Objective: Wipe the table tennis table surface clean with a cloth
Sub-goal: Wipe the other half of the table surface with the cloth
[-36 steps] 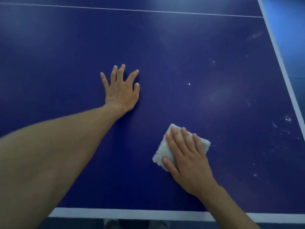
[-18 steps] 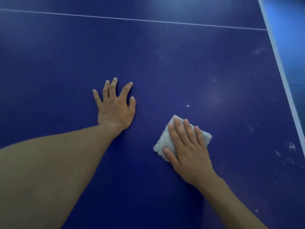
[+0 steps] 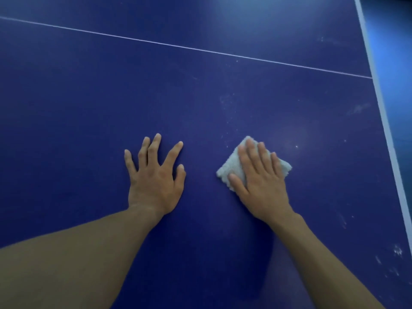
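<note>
The dark blue table tennis table (image 3: pixel 89 97) fills the view. A small folded white cloth (image 3: pixel 231 168) lies flat on it right of centre. My right hand (image 3: pixel 260 184) presses down on the cloth with straight fingers, covering most of it. My left hand (image 3: pixel 156 175) rests flat on the bare surface to the left of the cloth, fingers spread. Pale dust specks and smears show just beyond the cloth and toward the right side.
A thin white centre line (image 3: pixel 200 50) runs across the far part of the table. The white side edge line (image 3: pixel 383 121) runs down the right, with blue floor (image 3: pixel 396 63) beyond it. More white specks (image 3: pixel 396 250) lie near the lower right edge.
The view has shifted forward, so the near white edge has dropped out of sight. My right hand has pushed the cloth farther across the table, toward the specks. My left hand stays flat.
</note>
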